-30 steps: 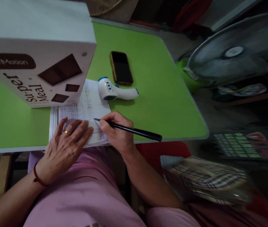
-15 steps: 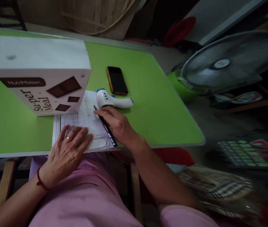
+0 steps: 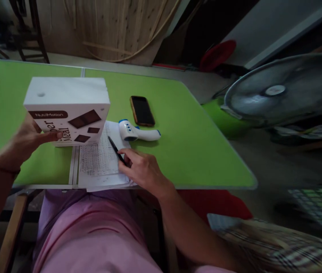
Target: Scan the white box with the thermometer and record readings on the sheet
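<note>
Writing on the page: close lines fill much of the handwritten sheet (image 3: 92, 157); the sheet poking out below looks mostly bare. What remains is unclear, as your hand and the box hide parts.
Your left hand (image 3: 24, 144): partly closed around the left side of the NutriMotion box (image 3: 71, 108), thumb on its front.
Your right hand (image 3: 145, 170): fingers curled in on the black pen (image 3: 115, 148), over the paper's right side.
Pen: centre of the frame; long axis slanting from upper left to lower right, exposed end towards upper left.
Box: left of centre, upright, printed front facing you; you cannot tell whether it touches the desk (image 3: 195, 155).
</note>
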`<state>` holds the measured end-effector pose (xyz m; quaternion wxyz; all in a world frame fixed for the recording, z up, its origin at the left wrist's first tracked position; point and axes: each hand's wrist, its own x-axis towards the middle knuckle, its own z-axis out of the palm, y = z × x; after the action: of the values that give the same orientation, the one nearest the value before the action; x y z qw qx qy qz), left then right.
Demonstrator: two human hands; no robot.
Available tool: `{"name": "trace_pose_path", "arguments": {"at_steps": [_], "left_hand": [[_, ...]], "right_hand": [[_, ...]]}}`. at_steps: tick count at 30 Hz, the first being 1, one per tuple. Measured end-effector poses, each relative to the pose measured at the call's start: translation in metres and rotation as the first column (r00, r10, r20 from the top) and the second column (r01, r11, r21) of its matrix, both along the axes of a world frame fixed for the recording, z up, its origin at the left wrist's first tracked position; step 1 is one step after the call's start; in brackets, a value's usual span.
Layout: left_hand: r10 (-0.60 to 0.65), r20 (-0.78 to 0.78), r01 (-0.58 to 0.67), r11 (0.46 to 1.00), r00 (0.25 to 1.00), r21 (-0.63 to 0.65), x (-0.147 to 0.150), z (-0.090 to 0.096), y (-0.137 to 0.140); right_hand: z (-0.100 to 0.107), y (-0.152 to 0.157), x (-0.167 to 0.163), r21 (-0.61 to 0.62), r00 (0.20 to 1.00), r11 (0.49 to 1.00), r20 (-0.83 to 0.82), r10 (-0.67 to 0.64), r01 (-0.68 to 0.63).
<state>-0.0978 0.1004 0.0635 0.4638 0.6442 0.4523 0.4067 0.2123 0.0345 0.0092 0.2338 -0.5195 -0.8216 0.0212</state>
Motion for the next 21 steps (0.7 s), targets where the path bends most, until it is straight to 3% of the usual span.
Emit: {"name": "trace_pose_path", "arguments": {"at_steps": [2, 7, 11, 16, 21], "left_hand": [[-0.061, -0.003, 0.06, 0.997, 0.998, -0.044, -0.001, -0.001, 0.009], [0.114, 0.021, -0.114, 0.993, 0.993, 0.04, 0.005, -0.006, -0.005], [0.146, 0.044, -0.145, 0.989, 0.988, -0.019, 0.011, -0.008, -0.028], [0.131, 0.037, -0.129, 0.991, 0.991, -0.045, 0.018, -0.016, -0.047], [0.102, 0.0, -0.102, 0.992, 0.995, -0.078, 0.021, -0.023, -0.057]], "right_hand": [[-0.004, 0.007, -0.001, 0.026, 0.999, 0.999, -0.022, -0.038, 0.038], [-0.013, 0.017, -0.004, 0.014, 0.993, 0.993, -0.024, -0.116, 0.116], [-0.014, 0.014, -0.007, -0.012, 0.991, 0.991, -0.014, -0.137, 0.136], [-0.006, 0.017, -0.004, -0.064, 0.994, 0.992, -0.023, -0.108, 0.106], [0.011, 0.043, 0.019, 0.03, 0.964, 0.97, 0.106, -0.245, 0.243]]}}
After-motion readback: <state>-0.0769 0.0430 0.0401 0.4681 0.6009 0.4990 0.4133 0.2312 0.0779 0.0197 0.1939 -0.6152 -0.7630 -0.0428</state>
